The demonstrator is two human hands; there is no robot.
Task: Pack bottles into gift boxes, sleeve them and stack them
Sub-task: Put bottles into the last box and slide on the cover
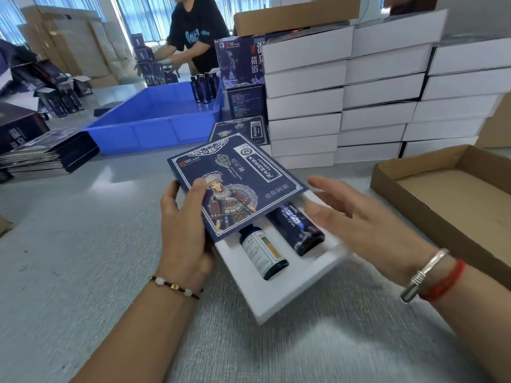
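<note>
Left grip point(185, 228) clamped on the sleeve point(235, 186), thumb on its printed face, fingers curled under the left edge. Right hand point(356, 217) flat, fingers straight, at the tray's right side; blurred, so contact is unclear. Tray point(279, 286) about half inside the sleeve, held just above the worktop point(83, 258). Two bottles show: small bottle point(262, 254) left, tall bottle point(297, 228) right, both lying in their slots.

Judgement: keep the sleeve mouth square, push the tray's near end straight along its length, and watch corners for snagging. White boxes point(345, 106) stacked behind.
</note>
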